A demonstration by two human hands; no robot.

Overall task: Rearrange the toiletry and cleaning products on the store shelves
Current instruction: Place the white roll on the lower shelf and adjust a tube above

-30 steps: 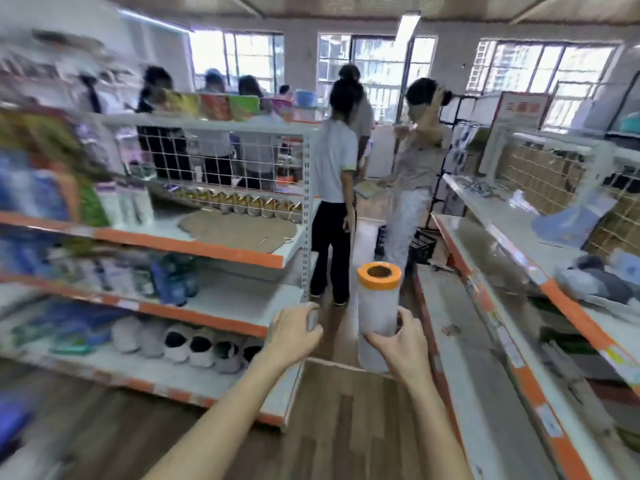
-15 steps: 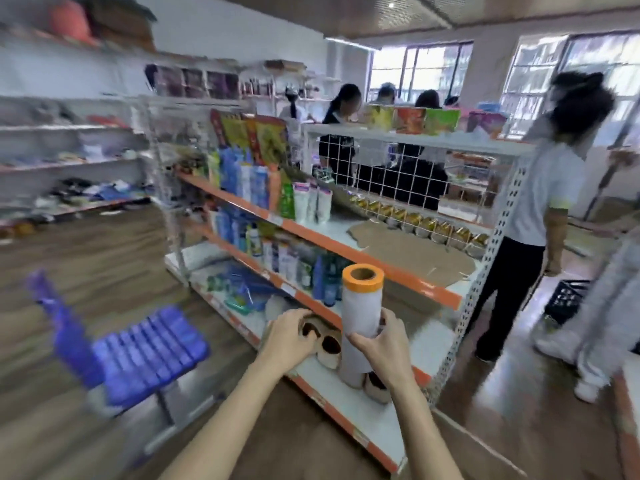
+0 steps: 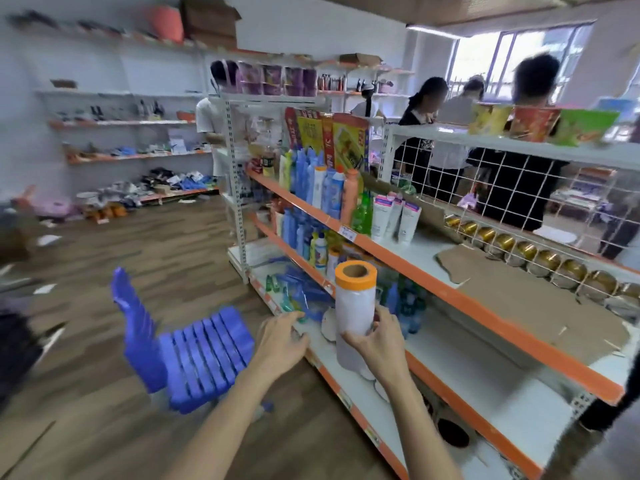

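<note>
Before the shelves (image 3: 446, 292), we are gripping the roll (image 3: 354, 306) upright in our right hand (image 3: 381, 344); left hand (image 3: 280, 344) hanging open.

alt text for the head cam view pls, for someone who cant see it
A person's right hand holds an upright white roll with an orange top before orange-edged store shelves stocked with bottles and tubes. The left hand hovers empty beside it. A blue plastic chair stands on the wooden floor, with other people behind the shelves.
</note>
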